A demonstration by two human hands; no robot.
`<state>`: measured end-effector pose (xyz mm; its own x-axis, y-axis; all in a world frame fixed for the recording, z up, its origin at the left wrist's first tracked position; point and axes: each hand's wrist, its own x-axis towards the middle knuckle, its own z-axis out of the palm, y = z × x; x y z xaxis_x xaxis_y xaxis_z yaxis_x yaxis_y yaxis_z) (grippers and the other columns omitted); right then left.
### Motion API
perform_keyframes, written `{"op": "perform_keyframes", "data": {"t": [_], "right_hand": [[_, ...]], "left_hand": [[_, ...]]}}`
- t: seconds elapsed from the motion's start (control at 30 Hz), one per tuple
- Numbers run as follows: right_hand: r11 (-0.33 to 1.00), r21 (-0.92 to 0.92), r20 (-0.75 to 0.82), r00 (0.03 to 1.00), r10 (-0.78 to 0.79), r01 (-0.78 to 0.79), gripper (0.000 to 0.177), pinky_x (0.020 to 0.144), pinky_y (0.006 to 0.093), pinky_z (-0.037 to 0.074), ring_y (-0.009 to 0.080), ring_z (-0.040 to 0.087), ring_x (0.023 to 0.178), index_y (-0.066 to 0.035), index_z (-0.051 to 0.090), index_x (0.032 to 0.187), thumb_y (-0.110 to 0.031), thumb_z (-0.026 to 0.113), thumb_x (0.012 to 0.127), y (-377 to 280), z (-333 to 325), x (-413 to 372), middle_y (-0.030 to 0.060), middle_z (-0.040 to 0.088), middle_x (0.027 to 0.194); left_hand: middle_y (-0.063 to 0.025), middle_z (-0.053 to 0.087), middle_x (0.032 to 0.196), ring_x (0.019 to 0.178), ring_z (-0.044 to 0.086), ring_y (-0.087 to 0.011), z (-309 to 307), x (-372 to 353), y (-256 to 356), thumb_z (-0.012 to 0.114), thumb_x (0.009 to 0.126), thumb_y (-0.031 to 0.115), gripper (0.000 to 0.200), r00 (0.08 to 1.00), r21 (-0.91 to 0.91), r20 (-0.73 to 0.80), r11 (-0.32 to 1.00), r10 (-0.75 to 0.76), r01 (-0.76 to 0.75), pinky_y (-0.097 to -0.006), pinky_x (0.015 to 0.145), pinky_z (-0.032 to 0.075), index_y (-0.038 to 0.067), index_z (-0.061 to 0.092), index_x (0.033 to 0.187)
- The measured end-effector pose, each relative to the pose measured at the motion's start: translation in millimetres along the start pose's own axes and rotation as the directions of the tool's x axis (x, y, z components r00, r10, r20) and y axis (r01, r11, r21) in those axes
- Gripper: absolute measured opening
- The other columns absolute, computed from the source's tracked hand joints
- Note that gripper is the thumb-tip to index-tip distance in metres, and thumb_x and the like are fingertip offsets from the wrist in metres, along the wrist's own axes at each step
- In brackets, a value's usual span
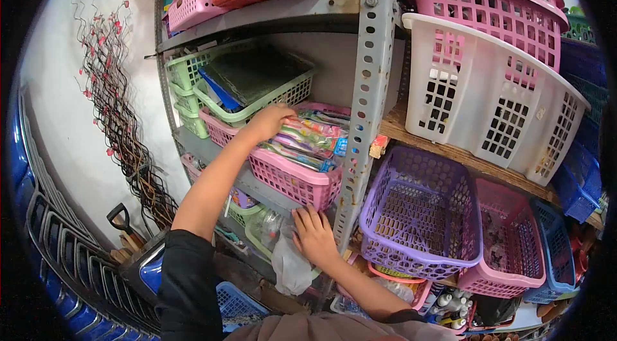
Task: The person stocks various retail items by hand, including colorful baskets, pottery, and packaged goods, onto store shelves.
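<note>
The left arm, in a black sleeve (186, 277), rises from the lower left; the right forearm (363, 289) slants in from the lower right. The right hand (315, 235) rests on the front edge of the metal shelf (273, 194), just under the near corner of the pink basket (295, 177), back of the hand showing, fingers spread and holding nothing. A pale plastic bag (292, 265) hangs beside that hand.

Above, the colourful packets (312, 142) lie flat in the pink basket, their long axis slanting down to the right. The left hand (271, 124) is the nearer one: it reaches over their left end, palm down, so most of their length lies to the right of its fingertips. Those fingers are bent onto the packets; whether they pinch one, I can't tell, since the hand seems to hide the contact.

Behind sits the green basket (299, 91), holding a dark, flat item (260, 74).
</note>
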<state>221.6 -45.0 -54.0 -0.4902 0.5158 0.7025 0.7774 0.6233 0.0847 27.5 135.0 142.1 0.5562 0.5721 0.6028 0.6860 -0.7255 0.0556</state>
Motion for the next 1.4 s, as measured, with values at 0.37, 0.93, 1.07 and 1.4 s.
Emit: {"op": "perform_keyframes", "data": {"t": [0.37,0.93,1.07,1.4], "right_hand": [[1.000,0.015,-0.006,1.000,0.013,-0.013,0.053,0.099,0.0435,0.036,0.0306,0.042,0.122,-0.001,0.051,0.126,-0.025,0.063,0.079,-1,-1,1,0.0126,0.049,0.122],[0.997,0.067,-0.072,0.996,0.054,-0.050,0.049,0.097,0.0439,0.039,0.0328,0.046,0.117,-0.001,0.054,0.121,-0.019,0.066,0.076,-6,-1,5,0.0142,0.050,0.119],[0.991,0.107,-0.097,0.991,0.089,-0.079,0.049,0.094,0.0430,0.041,0.0327,0.048,0.113,-0.001,0.055,0.119,-0.015,0.068,0.074,-9,-4,8,0.0138,0.051,0.116],[0.892,0.421,-0.158,0.955,0.250,-0.164,0.012,0.083,0.0435,0.042,0.0319,0.056,0.095,-0.003,0.063,0.087,-0.008,0.065,0.076,-82,2,14,0.0119,0.059,0.100]], "left_hand": [[-0.0177,0.023,0.151,0.139,0.019,-0.0390,47,12,-2,0.034,0.093,0.059,0.070,0.825,0.132,0.462,0.945,-0.326,0.299,-0.0445,0.114,0.015,0.018,0.022,0.148],[-0.0082,0.005,0.157,0.144,0.005,-0.0317,8,-39,32,0.031,0.090,0.066,0.074,0.823,0.040,0.375,0.895,-0.426,0.445,-0.0594,0.111,0.007,0.023,0.021,0.149],[-0.0081,0.011,0.156,0.142,0.014,-0.0333,-21,-110,52,0.044,0.092,0.052,0.060,0.927,-0.009,0.096,0.931,-0.363,0.366,-0.0621,0.109,0.008,0.021,0.037,0.142],[-0.0158,0.040,0.140,0.133,0.034,-0.0273,29,-364,95,0.056,0.092,0.020,0.037,0.752,-0.523,-0.105,0.679,-0.651,0.515,-0.0383,0.109,0.025,0.010,0.052,0.127]]}}
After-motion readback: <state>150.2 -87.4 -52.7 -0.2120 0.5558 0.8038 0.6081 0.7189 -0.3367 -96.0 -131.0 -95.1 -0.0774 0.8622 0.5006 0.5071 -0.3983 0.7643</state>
